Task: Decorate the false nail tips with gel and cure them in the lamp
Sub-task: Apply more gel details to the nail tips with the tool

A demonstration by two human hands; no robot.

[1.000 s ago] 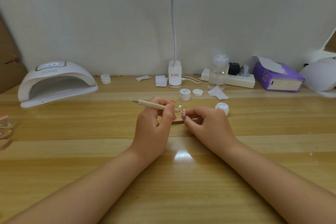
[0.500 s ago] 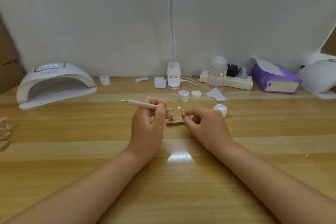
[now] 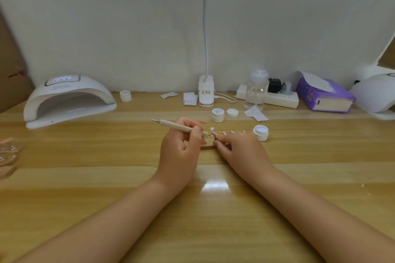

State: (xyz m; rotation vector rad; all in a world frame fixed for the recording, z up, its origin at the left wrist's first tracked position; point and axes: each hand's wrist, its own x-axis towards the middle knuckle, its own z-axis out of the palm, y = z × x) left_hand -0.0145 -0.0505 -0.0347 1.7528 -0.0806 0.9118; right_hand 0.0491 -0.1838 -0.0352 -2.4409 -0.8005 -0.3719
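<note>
My left hand (image 3: 180, 149) grips a beige dotting pen (image 3: 179, 126), its tip pointing right toward a small wooden nail stand (image 3: 208, 145) between my hands. My right hand (image 3: 239, 149) rests on the desk with its fingertips pinching the stand's right end. A loose white nail tip (image 3: 212, 128) and a pink one (image 3: 204, 121) lie just behind. An open gel jar (image 3: 261, 132) stands to the right, a closed jar (image 3: 218, 115) and a loose lid (image 3: 232, 112) behind. The white curing lamp (image 3: 68, 100) sits far left, mouth facing me.
A clip desk lamp (image 3: 206, 92) stands at the back centre beside a clear bottle (image 3: 256, 89), a power strip (image 3: 277, 100) and a purple tissue pack (image 3: 324, 96). Another small jar (image 3: 125, 95) sits near the curing lamp. Clear nail holders (image 3: 8, 153) lie at the left edge.
My right hand's fingers have lowered and spread flatter on the desk by the stand. The left hand with the pen has shifted slightly, its tip closer to the stand.
</note>
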